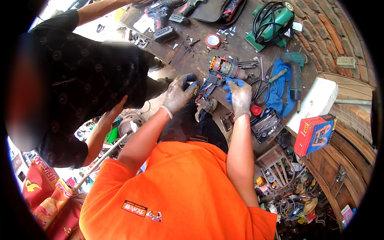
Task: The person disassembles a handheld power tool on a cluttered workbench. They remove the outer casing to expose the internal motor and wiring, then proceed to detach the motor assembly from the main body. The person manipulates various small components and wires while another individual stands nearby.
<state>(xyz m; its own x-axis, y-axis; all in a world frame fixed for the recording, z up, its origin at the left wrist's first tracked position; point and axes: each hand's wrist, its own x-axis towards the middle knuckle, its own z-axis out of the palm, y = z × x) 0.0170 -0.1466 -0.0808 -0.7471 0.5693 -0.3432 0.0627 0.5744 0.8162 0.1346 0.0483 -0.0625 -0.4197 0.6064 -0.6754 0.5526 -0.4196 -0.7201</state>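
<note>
A power drill opened up, its motor and gearbox (226, 68) bare, lies on the workbench with its handle and coloured wires (205, 89) toward me. My left hand (179, 95), in a whitish glove with blue fingertips, is just left of the wires. Its thumb and forefinger are apart, with nothing seen between them. Close to the drill's right side is my right hand (241, 97), gloved alike, its fingers curled in. Whatever those fingers may hold is hidden. Black-handled scissors (262, 90) and a red cap (255, 110) lie to its right.
Another person in dark clothes (88, 76) stands at left. On the bench are cordless drills (160, 14), a round red-rimmed container (213, 41), a green corded tool (272, 26), a teal drill (295, 76), a blue cloth (282, 86), a bit tray (267, 125) and a red-blue box (315, 135).
</note>
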